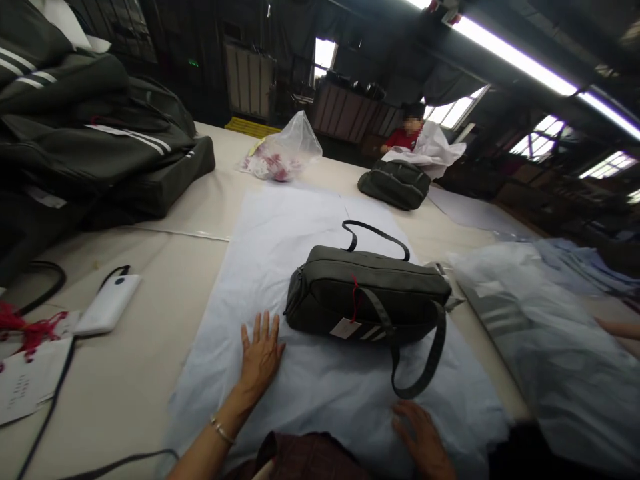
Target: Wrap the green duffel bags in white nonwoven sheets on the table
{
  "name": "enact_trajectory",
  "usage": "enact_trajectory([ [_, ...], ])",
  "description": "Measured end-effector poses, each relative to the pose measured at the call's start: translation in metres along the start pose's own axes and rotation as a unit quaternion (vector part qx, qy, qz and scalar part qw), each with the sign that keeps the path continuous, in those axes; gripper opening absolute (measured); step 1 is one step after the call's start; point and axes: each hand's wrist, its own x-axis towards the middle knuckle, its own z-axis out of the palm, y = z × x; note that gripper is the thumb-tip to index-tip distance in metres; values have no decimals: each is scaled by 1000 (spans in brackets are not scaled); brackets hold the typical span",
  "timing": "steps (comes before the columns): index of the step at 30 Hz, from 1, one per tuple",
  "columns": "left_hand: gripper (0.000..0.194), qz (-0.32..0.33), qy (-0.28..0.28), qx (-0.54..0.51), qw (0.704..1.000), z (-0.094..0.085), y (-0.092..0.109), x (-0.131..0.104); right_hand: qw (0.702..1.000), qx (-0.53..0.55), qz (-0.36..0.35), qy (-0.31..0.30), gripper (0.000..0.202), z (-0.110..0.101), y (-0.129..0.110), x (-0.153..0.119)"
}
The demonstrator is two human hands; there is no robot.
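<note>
A dark green duffel bag (330,287) with two strap handles lies on a spread white sheet (285,233). From its side hangs a white tag (345,328) on a red string, beside pale stripes. My left hand (261,355) rests flat on the sheet, fingers spread, just left of the bag and apart from it. My right hand (423,437) is at the sheet's near part, below the looped front handle. Its fingers are slightly bent and apart, with nothing seen in them.
Dark striped bags (100,147) are piled at left, near a white power bank (109,305) with a cable and red-stringed tags (30,373). A clear plastic bag (283,153) sits farther back. Across the table a person (403,137) handles white sheeting behind another green bag (395,183). Plastic sheets (565,333) lie right.
</note>
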Motion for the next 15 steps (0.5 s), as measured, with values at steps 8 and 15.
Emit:
enact_trajectory([
  [8, 56, 58, -7, -82, 995, 19, -9, 51, 998, 42, 31, -25, 36, -24, -28, 10],
  [15, 43, 148, -63, -46, 986, 33, -38, 60, 978, -4, 88, 188, 42, -66, 10, 45],
])
